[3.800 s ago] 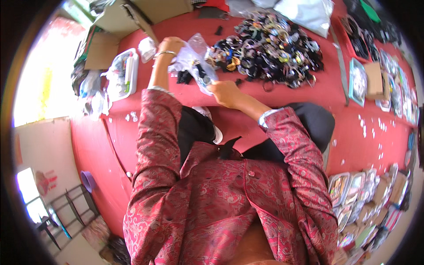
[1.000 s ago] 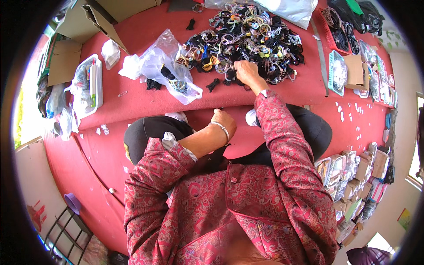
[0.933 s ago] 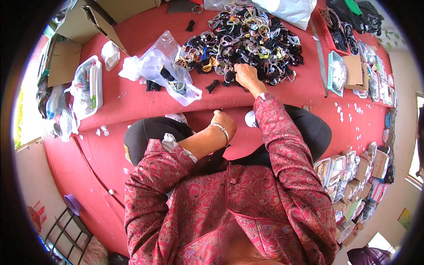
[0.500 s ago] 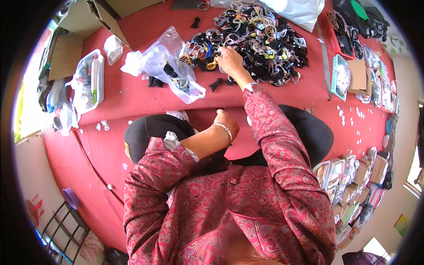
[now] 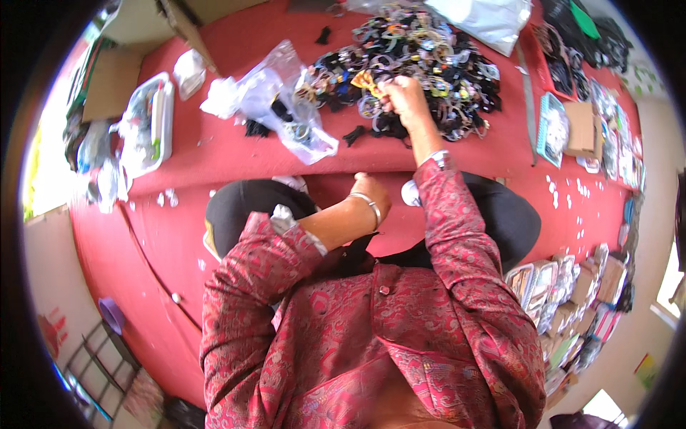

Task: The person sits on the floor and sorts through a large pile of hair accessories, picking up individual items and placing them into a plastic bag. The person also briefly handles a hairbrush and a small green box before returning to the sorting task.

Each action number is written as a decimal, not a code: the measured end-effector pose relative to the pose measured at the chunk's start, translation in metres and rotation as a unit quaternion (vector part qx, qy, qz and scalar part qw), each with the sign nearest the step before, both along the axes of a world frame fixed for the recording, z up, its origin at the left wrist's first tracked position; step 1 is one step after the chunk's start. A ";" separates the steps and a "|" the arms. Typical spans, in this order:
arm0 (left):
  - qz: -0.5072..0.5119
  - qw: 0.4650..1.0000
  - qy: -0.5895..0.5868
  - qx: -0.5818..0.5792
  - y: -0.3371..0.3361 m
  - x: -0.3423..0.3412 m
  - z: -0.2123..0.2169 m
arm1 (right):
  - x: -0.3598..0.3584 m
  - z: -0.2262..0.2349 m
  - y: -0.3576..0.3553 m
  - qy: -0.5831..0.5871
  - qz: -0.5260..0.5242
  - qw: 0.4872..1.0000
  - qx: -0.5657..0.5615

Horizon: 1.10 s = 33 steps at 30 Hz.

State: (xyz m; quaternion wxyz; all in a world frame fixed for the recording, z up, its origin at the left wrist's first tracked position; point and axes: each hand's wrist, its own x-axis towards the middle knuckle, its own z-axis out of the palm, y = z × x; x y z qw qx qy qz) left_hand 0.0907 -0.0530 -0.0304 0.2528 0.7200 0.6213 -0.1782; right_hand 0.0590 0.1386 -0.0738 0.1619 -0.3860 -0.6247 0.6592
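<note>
A big heap of hair ties (image 5: 429,61), mostly black with coloured bands and small charms, lies on the red cloth in front of me. Over its near left part, my right hand (image 5: 407,100) pinches a hair tie with a yellow-orange bow (image 5: 365,83), the bow sticking out to the left of the fingers. My left hand (image 5: 371,194) is closed in a loose fist above my lap, near the cloth's raised front edge. What its fingers hold, if anything, is hidden. A clear plastic bag (image 5: 250,89) with a few hair ties in it lies left of the heap.
Small black bundles (image 5: 353,136) lie beside the heap. A white tray (image 5: 166,132) of bagged goods stands at the left, near an open cardboard box (image 5: 114,86). On the right are a red basket (image 5: 537,53), a turquoise basket (image 5: 549,129) and rows of packed boxes (image 5: 547,282).
My right hand has moved right across the heap and brought the yellow-orange bow hair tie up with it. My left hand stays nearly in place, still closed.
</note>
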 end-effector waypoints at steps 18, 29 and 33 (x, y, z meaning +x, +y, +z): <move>-0.007 1.000 0.013 -0.025 0.005 -0.001 0.003 | -0.001 -0.039 0.029 -0.225 -0.042 0.865 0.446; -0.013 0.999 0.020 -0.027 0.010 -0.003 0.004 | 0.022 -0.037 0.106 -0.303 0.253 0.791 0.468; -0.020 1.000 0.006 -0.013 0.007 -0.003 0.001 | 0.026 0.000 0.157 -0.153 0.111 0.877 0.442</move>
